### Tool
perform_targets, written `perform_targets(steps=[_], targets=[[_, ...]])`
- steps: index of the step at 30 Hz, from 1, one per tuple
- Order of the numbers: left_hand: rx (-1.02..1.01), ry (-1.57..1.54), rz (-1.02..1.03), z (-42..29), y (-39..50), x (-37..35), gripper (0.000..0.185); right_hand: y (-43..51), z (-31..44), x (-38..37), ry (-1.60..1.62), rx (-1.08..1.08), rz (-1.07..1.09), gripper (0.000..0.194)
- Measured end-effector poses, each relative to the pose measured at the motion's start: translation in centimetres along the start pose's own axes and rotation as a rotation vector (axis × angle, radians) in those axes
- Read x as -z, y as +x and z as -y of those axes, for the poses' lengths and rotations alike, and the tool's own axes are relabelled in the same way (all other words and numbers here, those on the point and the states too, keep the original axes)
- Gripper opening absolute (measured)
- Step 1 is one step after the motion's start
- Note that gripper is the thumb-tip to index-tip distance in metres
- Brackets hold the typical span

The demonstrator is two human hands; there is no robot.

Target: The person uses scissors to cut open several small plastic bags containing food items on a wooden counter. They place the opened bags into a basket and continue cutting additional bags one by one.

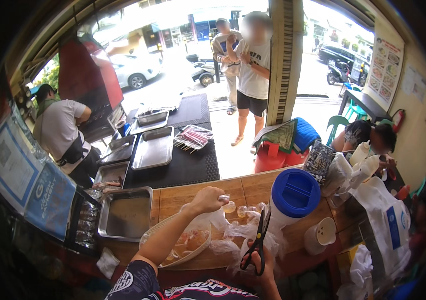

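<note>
My left hand (206, 200) is raised over the wooden counter (250, 184), pinching the twisted top of a small clear plastic bag (229, 207) that bulges with pale liquid. In my right hand (263, 260) is a pair of black-handled scissors (260, 236), blades pointing up and slightly parted. Between the hands lie crumpled clear plastic bags (243, 238). Several more small filled bags (242, 211) rest on the counter beyond them. Below my left forearm stands an oval basket (198, 252) holding more bags of amber liquid (183, 240).
A blue-lidded container (296, 193) and white cup (319, 234) stand right. Left are a steel tray (126, 213) and a payment sign (50, 202). Skewers (193, 137) lie on the black table (194, 165). A person (61, 131) works left; two people (252, 71) stand outside; another (362, 137) sits right.
</note>
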State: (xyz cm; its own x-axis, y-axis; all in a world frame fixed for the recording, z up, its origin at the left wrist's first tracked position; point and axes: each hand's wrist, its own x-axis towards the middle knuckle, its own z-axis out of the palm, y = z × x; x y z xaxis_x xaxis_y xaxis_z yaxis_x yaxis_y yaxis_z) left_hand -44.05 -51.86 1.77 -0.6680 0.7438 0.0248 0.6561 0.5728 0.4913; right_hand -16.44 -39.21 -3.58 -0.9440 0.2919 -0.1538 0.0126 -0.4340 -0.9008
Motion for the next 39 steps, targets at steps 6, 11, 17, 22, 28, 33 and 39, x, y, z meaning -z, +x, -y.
perform_targets(steps=[6,11,17,22,28,33,39], targets=[[0.033,0.044,-0.011,0.1,0.3,-0.4,0.036,0.1,-0.3,0.0,0.018,-0.009,-0.025,0.047],[0.052,0.035,-0.029,0.8,0.2,-1.5,0.036,0.2,0.0,-0.2,-0.108,-0.001,-0.007,0.050],[0.031,-0.047,-0.020,1.7,0.4,-2.4,0.029,0.5,-0.3,-1.3,0.022,0.085,-0.022,0.053],[-0.019,-0.123,0.017,2.3,0.6,-3.2,0.024,0.6,-0.7,-0.7,-0.055,0.037,0.007,0.051],[0.002,-0.069,0.027,1.9,0.6,-4.1,0.027,1.0,-1.5,-0.4,-0.076,-0.032,-0.107,0.045],[0.013,-0.059,0.078,1.1,0.0,-4.2,0.029,1.2,-1.4,-0.4,-0.100,-0.009,-0.127,0.042],[0.037,-0.103,0.150,0.7,-0.2,-4.4,0.028,1.4,-1.1,-0.7,-0.099,-0.018,-0.130,0.040]])
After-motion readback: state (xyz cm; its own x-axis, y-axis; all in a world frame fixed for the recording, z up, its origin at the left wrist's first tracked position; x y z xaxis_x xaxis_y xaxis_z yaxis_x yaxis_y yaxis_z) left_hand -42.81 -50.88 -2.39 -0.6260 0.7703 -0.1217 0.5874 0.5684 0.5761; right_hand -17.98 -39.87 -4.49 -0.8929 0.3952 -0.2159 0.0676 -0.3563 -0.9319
